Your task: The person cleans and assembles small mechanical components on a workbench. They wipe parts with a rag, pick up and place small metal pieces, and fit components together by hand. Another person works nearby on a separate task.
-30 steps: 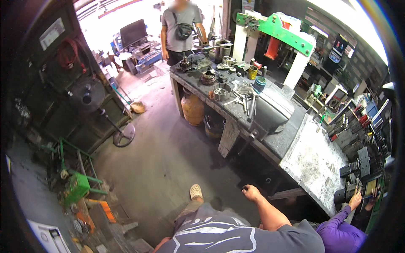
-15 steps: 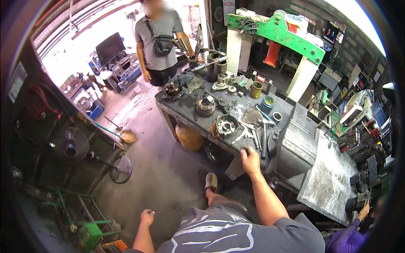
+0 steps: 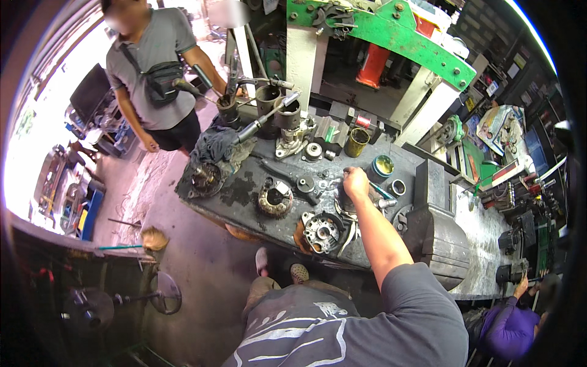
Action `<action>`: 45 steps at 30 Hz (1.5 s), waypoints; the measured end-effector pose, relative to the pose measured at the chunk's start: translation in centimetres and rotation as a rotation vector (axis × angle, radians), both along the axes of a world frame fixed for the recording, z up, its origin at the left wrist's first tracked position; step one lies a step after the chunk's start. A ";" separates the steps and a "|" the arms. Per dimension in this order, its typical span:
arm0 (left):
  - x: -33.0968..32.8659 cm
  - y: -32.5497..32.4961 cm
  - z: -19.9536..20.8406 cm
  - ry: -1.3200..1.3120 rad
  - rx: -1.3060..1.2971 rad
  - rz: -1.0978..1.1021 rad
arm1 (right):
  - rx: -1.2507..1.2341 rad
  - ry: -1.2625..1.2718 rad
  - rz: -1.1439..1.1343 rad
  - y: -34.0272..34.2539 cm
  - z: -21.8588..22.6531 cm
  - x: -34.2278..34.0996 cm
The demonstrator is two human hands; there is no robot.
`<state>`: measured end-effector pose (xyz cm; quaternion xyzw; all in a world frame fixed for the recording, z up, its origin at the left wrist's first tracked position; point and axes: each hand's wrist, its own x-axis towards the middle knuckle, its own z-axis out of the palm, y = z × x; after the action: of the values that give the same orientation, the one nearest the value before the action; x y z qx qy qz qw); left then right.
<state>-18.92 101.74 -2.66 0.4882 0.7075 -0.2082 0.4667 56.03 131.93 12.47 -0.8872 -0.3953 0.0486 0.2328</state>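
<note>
My right hand (image 3: 356,183) reaches over the dark workbench (image 3: 241,219), its fingers curled down. Whatever lies in them is hidden. Close beside it is a tool with a turquoise handle (image 3: 380,191). Nearer to me sits a round metal housing (image 3: 324,232), open side up. To its left rests a ring-shaped wound coil (image 3: 274,203), and between them and the hand a dark round part with a stem (image 3: 305,183). Beyond the hand stand a yellow tin (image 3: 358,143) and a blue tin (image 3: 383,166). My left hand is out of sight.
A grey-shirted person (image 3: 160,64) stands at the bench's far left end, near upright metal cylinders (image 3: 268,101) and a dark rag (image 3: 215,142). Behind rises a green and white press frame (image 3: 385,33). A black casing (image 3: 437,238) flanks my right; a purple-sleeved person (image 3: 510,327) is lower right.
I have come closer to the bench. My right hand has moved from its front edge to among the tools on top. My left hand has left the view.
</note>
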 end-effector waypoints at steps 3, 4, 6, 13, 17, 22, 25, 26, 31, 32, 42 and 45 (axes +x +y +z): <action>-2.7 8.8 1.9 0.049 0.015 -0.108 | -0.129 -0.150 0.044 3.3 -1.5 1.2; -3.7 12.1 2.8 0.080 0.020 -0.150 | -0.132 -0.196 0.021 4.3 -1.8 1.6; -6.3 19.1 3.8 0.166 0.061 -0.216 | -0.247 -0.251 0.000 5.8 -3.0 2.0; -5.5 40.4 7.9 -0.118 0.643 -0.023 | -0.426 -0.402 0.202 7.3 -4.5 3.1; 4.9 45.3 13.7 -0.299 0.741 -0.067 | -0.349 -0.365 0.208 6.4 -2.6 2.2; 17.9 51.2 24.7 -0.702 1.295 -0.272 | 0.131 -0.274 -0.116 3.4 1.8 -2.0; 25.3 60.3 26.7 -0.788 1.284 -0.463 | 0.206 -0.173 -0.284 -0.6 4.0 -5.8; 27.9 63.4 26.1 -0.757 1.367 -0.548 | 0.345 -0.106 -0.239 -2.1 4.4 -7.5; 35.3 74.1 19.3 -0.136 0.797 -0.887 | 0.305 -0.060 -0.211 -8.0 5.5 -14.7; 35.0 75.5 18.8 -0.124 0.761 -0.863 | 0.301 -0.076 -0.194 -8.9 6.1 -15.6; 13.0 72.7 36.0 -1.870 0.870 0.629 | 0.414 0.187 -0.157 -13.0 11.6 -19.7; 6.6 63.4 41.6 -2.129 0.839 0.685 | 0.323 0.173 0.030 -11.4 12.2 -19.4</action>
<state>-12.30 165.10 38.97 0.3158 0.0715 0.6836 0.6541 36.62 120.52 24.65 -0.8247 -0.3898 0.0641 0.4047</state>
